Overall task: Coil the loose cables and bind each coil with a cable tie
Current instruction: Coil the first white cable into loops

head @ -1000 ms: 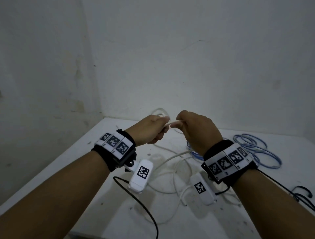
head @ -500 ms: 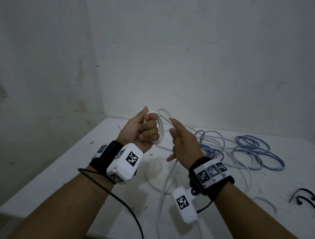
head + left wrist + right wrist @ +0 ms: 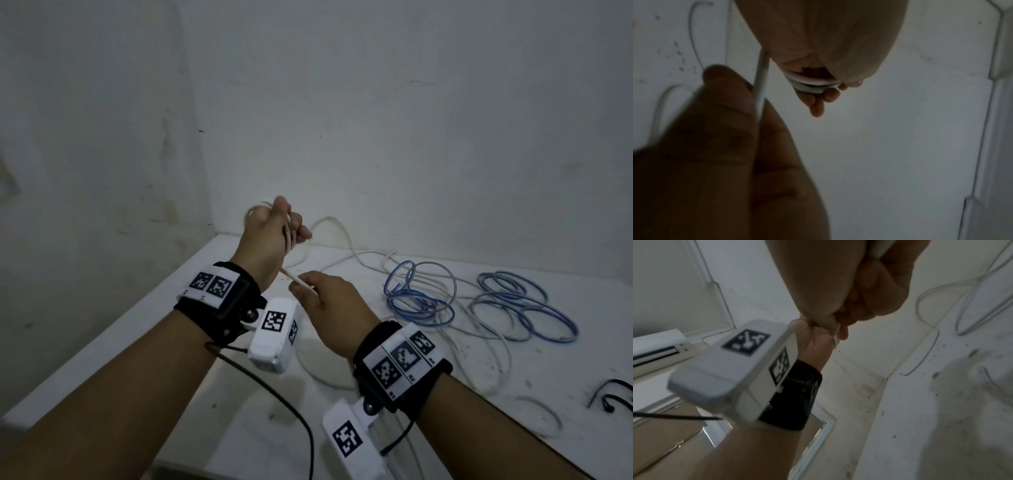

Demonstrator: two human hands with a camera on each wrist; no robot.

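My left hand (image 3: 274, 229) is raised above the table's back left corner and grips several loops of the white cable (image 3: 288, 236). The left wrist view shows those loops (image 3: 812, 83) lying across its curled fingers (image 3: 818, 100). Just below it, my right hand (image 3: 308, 291) pinches a straight run of the same cable (image 3: 294, 278) between thumb and fingers. This run is also visible as a taut strand (image 3: 760, 91) beside the right hand (image 3: 725, 126). The rest of the white cable (image 3: 346, 240) trails loose over the table.
A loose blue cable (image 3: 418, 294) lies tangled to the right, with more blue loops (image 3: 513, 308) beyond it. Black ties (image 3: 613, 397) lie at the far right edge. The white table (image 3: 191, 301) meets walls at its back and left.
My left hand has risen and turned its back toward me while keeping the loops. My right hand has dropped below it, drawing the white strand down toward the left wrist.
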